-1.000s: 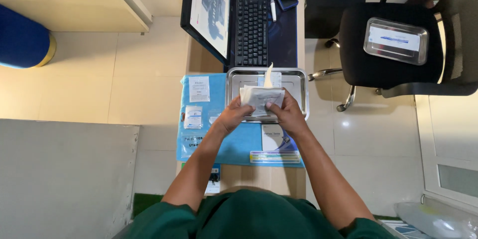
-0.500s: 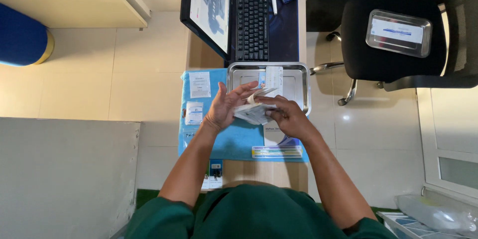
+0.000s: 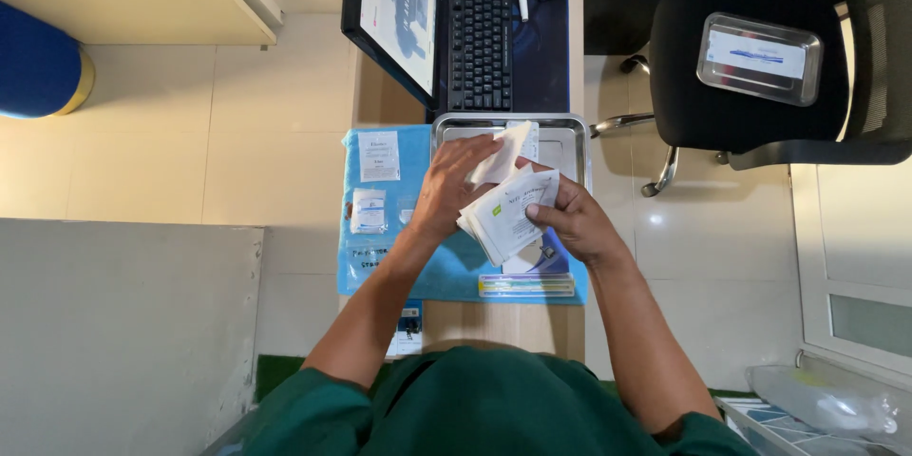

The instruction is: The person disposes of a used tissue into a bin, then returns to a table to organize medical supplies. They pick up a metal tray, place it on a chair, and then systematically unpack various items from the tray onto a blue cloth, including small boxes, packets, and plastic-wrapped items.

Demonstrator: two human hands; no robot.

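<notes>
A black keyboard [image 3: 480,28] lies beside a monitor [image 3: 394,9] on the counter [image 3: 494,318]. A lidded metal tin [image 3: 760,57] sits on a black chair [image 3: 750,85].

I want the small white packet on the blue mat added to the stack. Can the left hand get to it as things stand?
Probably yes: the small white packet lies uncovered beside the left hand, though that hand holds a white sheet.
</notes>
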